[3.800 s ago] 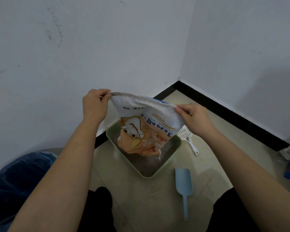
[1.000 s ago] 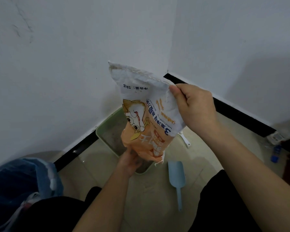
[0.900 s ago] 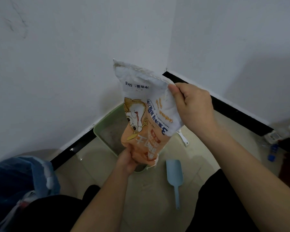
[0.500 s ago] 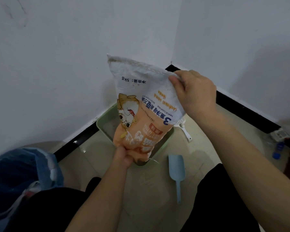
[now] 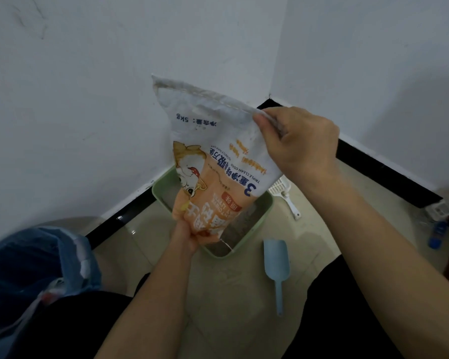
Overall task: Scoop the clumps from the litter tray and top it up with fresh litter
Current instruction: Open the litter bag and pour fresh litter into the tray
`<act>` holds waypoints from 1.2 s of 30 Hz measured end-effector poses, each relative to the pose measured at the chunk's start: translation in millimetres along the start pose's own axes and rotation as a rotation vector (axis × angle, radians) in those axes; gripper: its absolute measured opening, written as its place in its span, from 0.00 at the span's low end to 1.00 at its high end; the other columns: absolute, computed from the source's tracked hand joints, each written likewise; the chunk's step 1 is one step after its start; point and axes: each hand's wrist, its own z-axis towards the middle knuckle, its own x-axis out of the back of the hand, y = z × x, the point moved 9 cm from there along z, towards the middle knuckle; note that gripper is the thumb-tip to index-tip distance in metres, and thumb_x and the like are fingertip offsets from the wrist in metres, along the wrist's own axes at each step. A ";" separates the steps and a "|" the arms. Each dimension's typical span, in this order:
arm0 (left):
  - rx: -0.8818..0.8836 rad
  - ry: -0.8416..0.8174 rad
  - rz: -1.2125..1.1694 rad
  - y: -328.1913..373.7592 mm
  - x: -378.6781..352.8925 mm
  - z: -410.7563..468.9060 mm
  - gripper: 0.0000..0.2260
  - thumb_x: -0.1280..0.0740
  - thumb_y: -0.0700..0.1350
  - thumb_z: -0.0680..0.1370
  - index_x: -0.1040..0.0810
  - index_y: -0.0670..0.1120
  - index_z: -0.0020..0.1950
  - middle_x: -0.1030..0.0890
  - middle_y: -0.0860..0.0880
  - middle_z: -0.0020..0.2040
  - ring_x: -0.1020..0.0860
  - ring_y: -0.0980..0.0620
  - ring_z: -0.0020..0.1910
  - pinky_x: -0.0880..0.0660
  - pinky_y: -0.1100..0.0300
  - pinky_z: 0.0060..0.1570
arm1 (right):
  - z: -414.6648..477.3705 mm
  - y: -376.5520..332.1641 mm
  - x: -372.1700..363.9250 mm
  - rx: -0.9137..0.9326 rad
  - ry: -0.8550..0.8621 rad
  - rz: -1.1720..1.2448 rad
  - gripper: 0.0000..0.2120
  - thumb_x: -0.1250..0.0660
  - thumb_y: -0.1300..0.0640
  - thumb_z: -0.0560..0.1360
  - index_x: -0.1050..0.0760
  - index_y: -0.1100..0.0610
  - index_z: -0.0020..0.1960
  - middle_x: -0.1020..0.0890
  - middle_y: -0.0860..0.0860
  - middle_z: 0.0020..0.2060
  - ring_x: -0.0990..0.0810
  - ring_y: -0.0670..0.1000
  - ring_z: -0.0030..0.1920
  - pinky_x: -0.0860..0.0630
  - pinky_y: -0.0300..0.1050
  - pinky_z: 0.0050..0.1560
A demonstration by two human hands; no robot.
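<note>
Topping-up looks in hand: the right hand (image 5: 301,143) pinches the upturned litter bag (image 5: 218,156) at its 2 o'clock corner, the left hand (image 5: 187,237) clenches curled fingers round its mouth at 6 o'clock, above the litter tray (image 5: 266,211), so next probably loosen that grip to pour.

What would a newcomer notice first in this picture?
The upside-down orange and white litter bag, its upper corner gripped by the right hand and its lower end by the left hand, hangs over the pale green litter tray in the corner. A light blue plastic scoop lies on the floor beside it.
</note>
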 end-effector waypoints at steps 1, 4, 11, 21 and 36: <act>0.004 0.018 0.042 3.2 -0.8 3.5 0.20 0.44 0.57 0.82 0.22 0.44 0.59 0.17 0.39 0.55 0.19 0.36 0.53 0.21 0.36 0.44 | -1.8 -1.5 4.8 0.013 0.037 0.005 0.14 0.38 0.43 0.80 0.15 0.47 0.49 0.16 0.45 0.35 0.19 0.48 0.34 0.26 0.43 0.30; -0.028 0.148 0.163 14.1 7.1 11.6 0.17 0.41 0.55 0.82 0.22 0.42 0.55 0.17 0.42 0.52 0.18 0.43 0.50 0.20 0.47 0.46 | -4.3 -14.7 13.5 0.052 0.085 0.082 0.13 0.36 0.44 0.80 0.15 0.48 0.47 0.17 0.44 0.35 0.19 0.48 0.33 0.25 0.43 0.29; 0.030 0.340 0.135 3.7 30.4 12.0 0.08 0.43 0.39 0.83 0.25 0.39 0.48 0.21 0.39 0.48 0.20 0.50 0.36 0.26 0.64 0.23 | 6.7 -14.3 39.0 0.138 0.159 -0.051 0.13 0.36 0.45 0.80 0.15 0.48 0.46 0.18 0.46 0.32 0.19 0.49 0.32 0.29 0.40 0.27; -0.057 0.322 0.036 17.8 40.2 12.4 0.09 0.35 0.42 0.80 0.24 0.42 0.59 0.20 0.45 0.45 0.23 0.53 0.36 0.23 0.64 0.26 | 7.4 5.3 44.2 0.225 0.278 -0.181 0.12 0.35 0.48 0.81 0.14 0.50 0.46 0.20 0.48 0.29 0.23 0.52 0.26 0.33 0.37 0.24; -0.190 0.129 0.250 47.1 -17.3 -48.2 0.10 0.37 0.46 0.82 0.20 0.42 0.55 0.16 0.47 0.42 0.20 0.55 0.36 0.21 0.60 0.39 | -19.7 -30.9 -0.9 0.498 0.109 0.068 0.07 0.30 0.52 0.78 0.15 0.54 0.49 0.19 0.50 0.32 0.24 0.52 0.27 0.31 0.43 0.22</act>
